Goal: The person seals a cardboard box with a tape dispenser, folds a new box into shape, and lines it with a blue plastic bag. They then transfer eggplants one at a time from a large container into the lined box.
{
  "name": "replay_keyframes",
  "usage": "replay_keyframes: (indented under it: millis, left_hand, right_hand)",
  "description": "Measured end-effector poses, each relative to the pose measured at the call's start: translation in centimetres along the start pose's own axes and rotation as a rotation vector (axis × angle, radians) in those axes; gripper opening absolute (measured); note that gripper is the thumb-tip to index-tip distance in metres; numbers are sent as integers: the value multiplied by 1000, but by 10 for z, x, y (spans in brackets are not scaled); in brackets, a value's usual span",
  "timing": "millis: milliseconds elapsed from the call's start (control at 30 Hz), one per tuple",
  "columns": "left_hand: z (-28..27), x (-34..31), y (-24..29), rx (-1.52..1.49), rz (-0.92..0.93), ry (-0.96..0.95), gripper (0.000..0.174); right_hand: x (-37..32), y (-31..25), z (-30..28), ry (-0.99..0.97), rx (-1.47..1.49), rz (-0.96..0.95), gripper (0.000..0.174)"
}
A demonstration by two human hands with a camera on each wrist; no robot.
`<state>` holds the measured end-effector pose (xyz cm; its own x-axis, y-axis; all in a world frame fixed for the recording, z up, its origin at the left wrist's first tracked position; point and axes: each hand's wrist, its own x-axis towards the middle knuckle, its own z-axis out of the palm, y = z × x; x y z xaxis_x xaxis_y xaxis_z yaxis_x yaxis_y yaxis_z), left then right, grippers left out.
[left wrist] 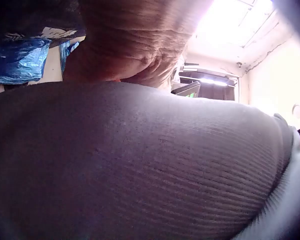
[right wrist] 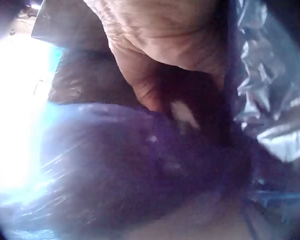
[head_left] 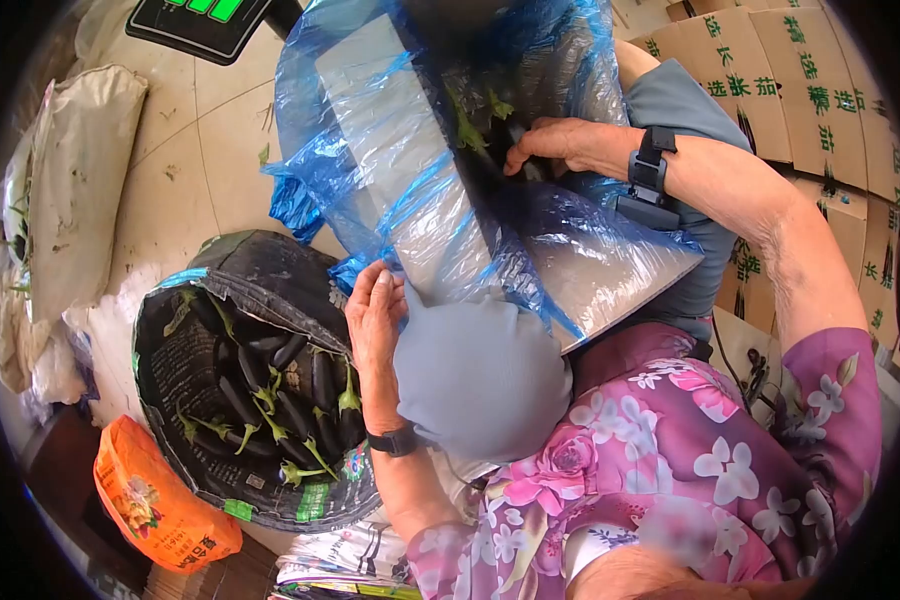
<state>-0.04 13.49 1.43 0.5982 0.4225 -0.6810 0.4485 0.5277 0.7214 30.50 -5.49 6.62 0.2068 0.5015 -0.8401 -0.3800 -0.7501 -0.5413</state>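
A cardboard box lined with a blue plastic bag [head_left: 420, 190] stands in front of the person's knees. Inside it, dark eggplants with green stalks [head_left: 468, 125] are partly hidden in shadow. My right hand [head_left: 555, 143] reaches into the box, fingers curled round a dark eggplant [right wrist: 185, 114], most of which the hand and shadow hide. At the box's near left corner, my left hand [head_left: 375, 312] has loosely bent fingers touching the edge of the plastic. The grey-trousered knee [head_left: 482, 375] is right beside it and fills much of the left wrist view.
A black tub [head_left: 240, 255] holding several eggplants stands left of the person, with an orange bag [head_left: 160, 500] beside it. A scale display [head_left: 195, 25] is at the top. Printed cardboard boxes [head_left: 800, 90] are stacked at right; a pale sack [head_left: 85, 190] lies at left.
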Motion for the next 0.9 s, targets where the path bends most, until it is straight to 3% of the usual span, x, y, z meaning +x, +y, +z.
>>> replay_keyframes:
  millis: [33, 100, 133, 200, 233, 300, 367, 433, 600, 667, 700, 767, 800, 900]
  left_hand:
    - [-2, 3, -4, -16, 29, -22, 34]
    - [-2, 7, -9, -33, 60, -45, 32]
    - [-2, 8, -10, -19, 64, -44, 29]
    - [-3, 8, -14, -7, 64, -38, 27]
    - [-6, 9, -15, 96, 105, -53, 22]
    - [-5, 9, -13, 201, 150, -71, 18]
    - [0, 8, -10, 233, 123, -11, 15]
    - [0, 10, -13, 243, 133, 8, 14]
    - [0, 7, -14, 232, 133, 52, 14]
    - [4, 6, -6, -46, -64, 46, 15]
    - [3, 8, -8, -46, -64, 46, 15]
    - [-1, 11, -15, -6, -54, 29, 18]
    - [-2, 12, -18, -7, -54, 26, 18]
    - [-6, 15, -21, 229, 146, -27, 22]
  right_hand:
    - [4, -2, 1, 38, 64, 39, 77]
    - [14, -8, 4, 171, -195, 231, 79]
    - [18, -9, 8, 171, -196, 232, 79]
    - [27, -6, 15, 296, -617, 40, 83]
    - [29, 2, 19, 295, -612, 42, 83]
    - [30, 15, 28, 503, -1001, -220, 87]
    - [26, 18, 25, 489, -1068, -251, 88]
    - [12, 0, 23, 340, -1179, -208, 86]
    - [18, -19, 18, 347, -1049, -85, 81]
    - [19, -27, 11, 321, -978, 1, 76]
    - [7, -37, 10, 322, -978, 1, 76]
    - [-23, -50, 8, 199, -350, -15, 73]
    - [-35, -51, -2, 52, -217, -93, 74]
    - [-40, -56, -4, 199, -320, 58, 77]
